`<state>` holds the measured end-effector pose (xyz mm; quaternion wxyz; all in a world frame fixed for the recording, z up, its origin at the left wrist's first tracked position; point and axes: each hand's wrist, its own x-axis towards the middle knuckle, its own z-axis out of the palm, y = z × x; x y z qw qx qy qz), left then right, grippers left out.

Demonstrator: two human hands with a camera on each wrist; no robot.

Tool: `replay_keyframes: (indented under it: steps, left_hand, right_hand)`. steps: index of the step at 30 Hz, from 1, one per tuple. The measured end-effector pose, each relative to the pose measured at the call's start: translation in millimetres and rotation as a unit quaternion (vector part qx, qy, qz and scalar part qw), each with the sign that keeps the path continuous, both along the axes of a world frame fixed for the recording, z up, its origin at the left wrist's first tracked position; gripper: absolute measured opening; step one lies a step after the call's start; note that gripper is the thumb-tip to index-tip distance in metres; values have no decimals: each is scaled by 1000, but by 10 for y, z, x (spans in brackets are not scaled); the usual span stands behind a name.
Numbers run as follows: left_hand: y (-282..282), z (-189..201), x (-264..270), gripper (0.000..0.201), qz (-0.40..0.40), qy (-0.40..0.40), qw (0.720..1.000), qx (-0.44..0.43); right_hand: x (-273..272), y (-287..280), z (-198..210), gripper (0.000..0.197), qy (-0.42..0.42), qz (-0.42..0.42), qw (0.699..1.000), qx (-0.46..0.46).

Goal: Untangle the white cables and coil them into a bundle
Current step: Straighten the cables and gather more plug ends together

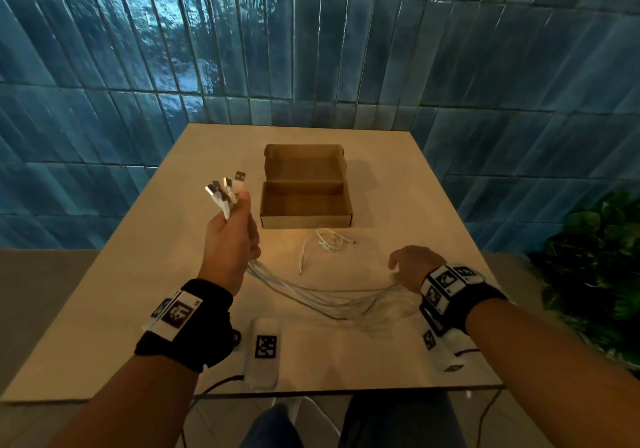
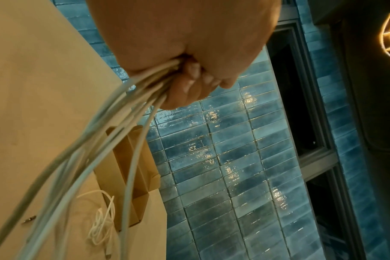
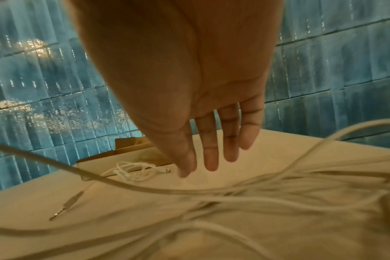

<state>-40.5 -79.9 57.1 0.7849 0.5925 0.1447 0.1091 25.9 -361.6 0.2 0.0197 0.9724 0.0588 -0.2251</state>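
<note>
The left hand (image 1: 231, 240) is raised with fingers curled tight, while the right hand (image 1: 414, 267) is held low, fingers (image 3: 209, 149) extended straight.

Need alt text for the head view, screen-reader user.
Left hand holds a bunch of white cables up by their USB plugs, above a beige table; the cables trail right to the open right hand. Behind them sit an open cardboard box and a small loose cable.
</note>
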Motion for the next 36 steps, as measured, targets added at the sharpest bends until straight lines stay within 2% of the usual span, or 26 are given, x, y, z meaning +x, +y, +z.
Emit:
replay_keyframes:
  steps: [4, 8, 11, 16, 19, 22, 25, 27, 31, 36]
  left_hand:
    - [22, -96, 94, 44, -16, 28, 999, 25]
    - [39, -226, 199, 40, -26, 61, 996, 56]
    - [30, -283, 263, 39, -35, 81, 994, 59]
    - [26, -373, 302, 48, -37, 104, 990, 86]
    - [36, -437, 318, 50, -41, 117, 986, 109]
    - [61, -524, 325, 45, -53, 123, 984, 117]
    - [69, -595, 334, 27, -65, 116, 987, 90]
    - [56, -616, 325, 21, -69, 109, 989, 66]
    - [32, -648, 253, 29, -84, 88, 987, 102]
    - [-44, -590, 151, 33, -71, 96, 983, 136]
  right_hand:
    - [194, 318, -66, 32, -38, 28, 996, 81]
    - [335, 614, -188, 36, -89, 84, 976, 179]
    - [449, 793, -271, 41, -81, 129, 972, 181]
    - [521, 962, -424, 38, -31, 60, 987, 143]
    - [488, 1000, -439, 39, -19, 55, 985, 162]
    - [426, 998, -397, 39, 6, 53, 977, 205]
    - [328, 980, -312, 42, 20, 66, 971, 231]
    - [242, 963, -238, 32, 8, 80, 961, 263]
    - [54, 944, -89, 29, -8, 78, 935, 345]
    - [-98, 940, 50, 28, -33, 56, 915, 399]
